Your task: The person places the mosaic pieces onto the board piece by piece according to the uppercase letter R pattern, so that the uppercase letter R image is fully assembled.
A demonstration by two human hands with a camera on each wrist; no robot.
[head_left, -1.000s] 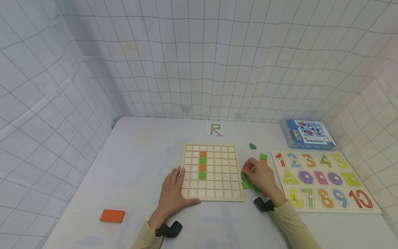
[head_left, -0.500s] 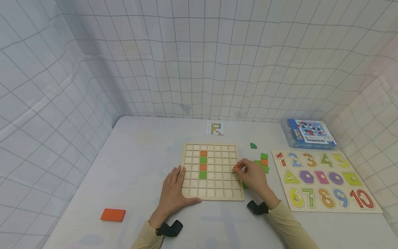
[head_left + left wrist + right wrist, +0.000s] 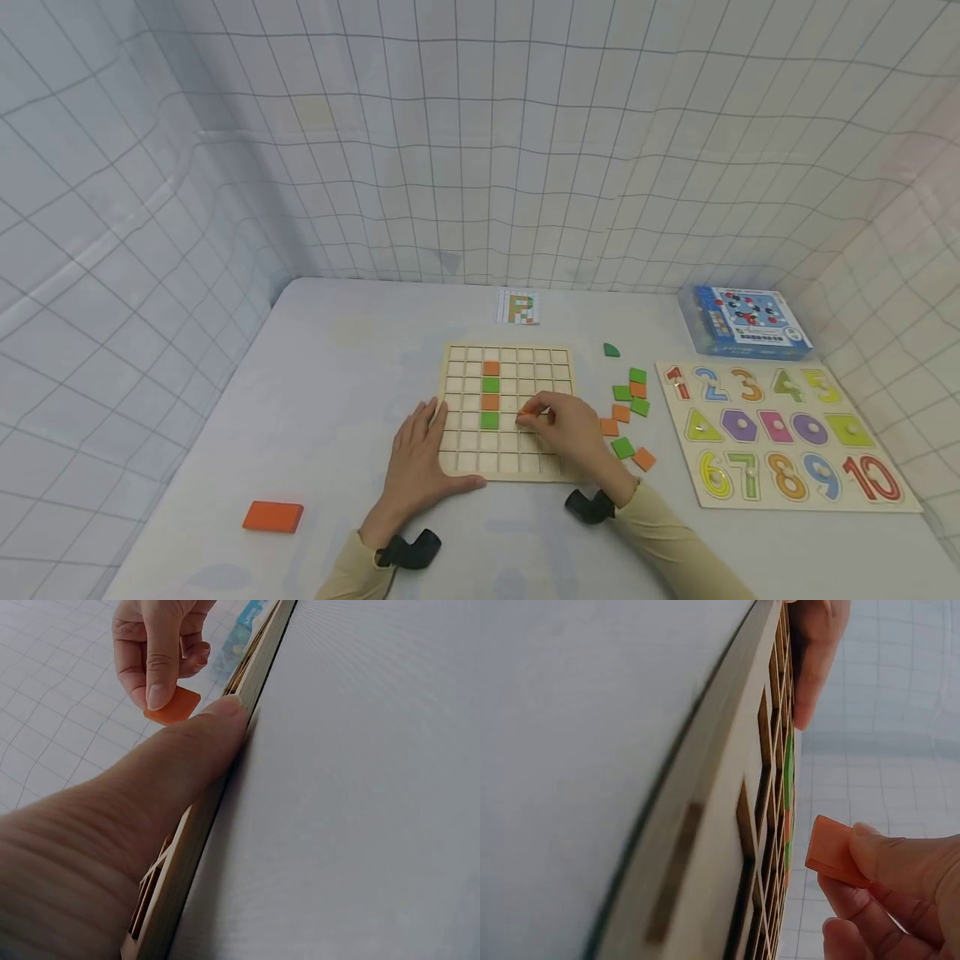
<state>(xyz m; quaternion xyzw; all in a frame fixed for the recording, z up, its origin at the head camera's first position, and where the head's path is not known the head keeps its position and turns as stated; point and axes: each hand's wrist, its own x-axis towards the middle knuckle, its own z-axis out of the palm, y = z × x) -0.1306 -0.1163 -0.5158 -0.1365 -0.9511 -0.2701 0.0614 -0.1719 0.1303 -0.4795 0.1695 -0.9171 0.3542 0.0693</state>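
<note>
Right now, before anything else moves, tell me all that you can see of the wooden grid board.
The grid board is squarish, pale and wood-looking, with raised strips dividing it into small square compartments inside a plain rim. It lies flat on the white table. Four tiles fill one column left of its middle: orange, green, orange, green from far to near. The left hand touches its left side and near edge; the right hand, holding another tile, hides part of its right side.
</note>
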